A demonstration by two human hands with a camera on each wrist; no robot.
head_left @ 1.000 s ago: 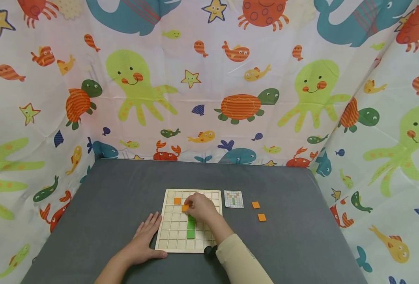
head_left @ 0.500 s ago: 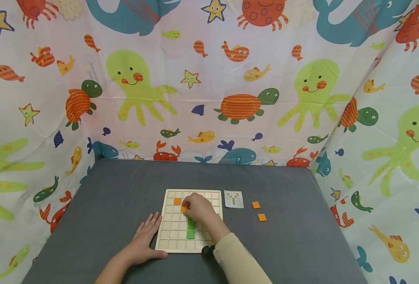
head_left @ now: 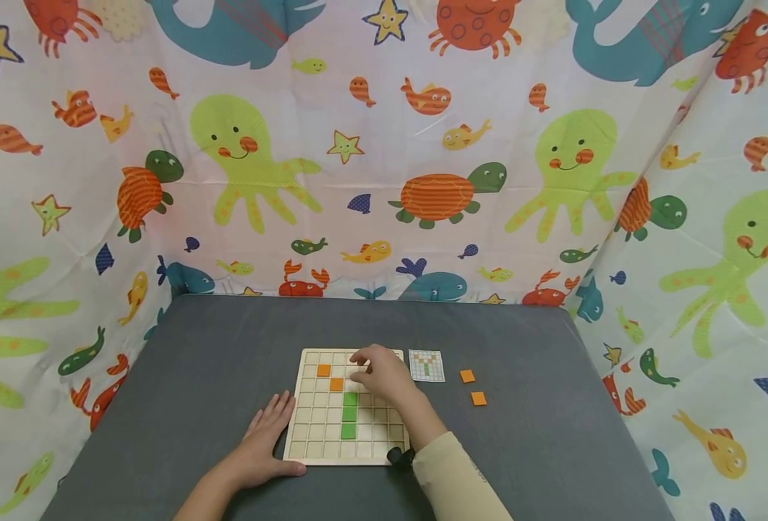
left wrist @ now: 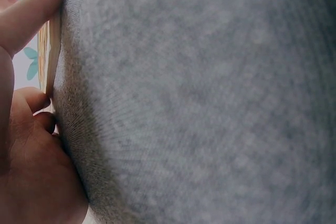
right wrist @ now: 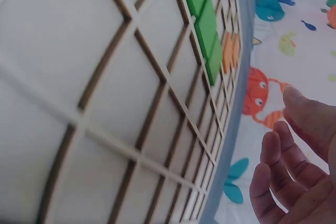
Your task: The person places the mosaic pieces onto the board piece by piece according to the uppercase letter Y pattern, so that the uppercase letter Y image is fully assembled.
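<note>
A wooden grid board (head_left: 319, 450) lies on the grey table, with a column of green square tiles (head_left: 348, 414) in its cells. Up and left of that column sit two orange square tiles, one nearer the corner (head_left: 323, 370) and one closer to the green (head_left: 336, 384). My left hand (head_left: 259, 450) rests at the board's left side, thumb by the front corner and fingers along the edge. The left wrist view shows that thumb and fingers against the board's edge (left wrist: 54, 51). Over the board's upper right, my right hand (head_left: 387, 375) hovers with bent fingers and thumb apart, holding nothing.
A small pattern card (head_left: 427, 366) with a printed coloured grid lies right of the board. Beyond it are two loose orange tiles, a farther one (head_left: 467, 376) and a nearer one (head_left: 479, 399). A sea-animal curtain (head_left: 358, 174) hangs behind the table.
My right hand has let go of the orange tile, which now lies in its cell, and has moved right and up off it. The left hand has stayed put.
</note>
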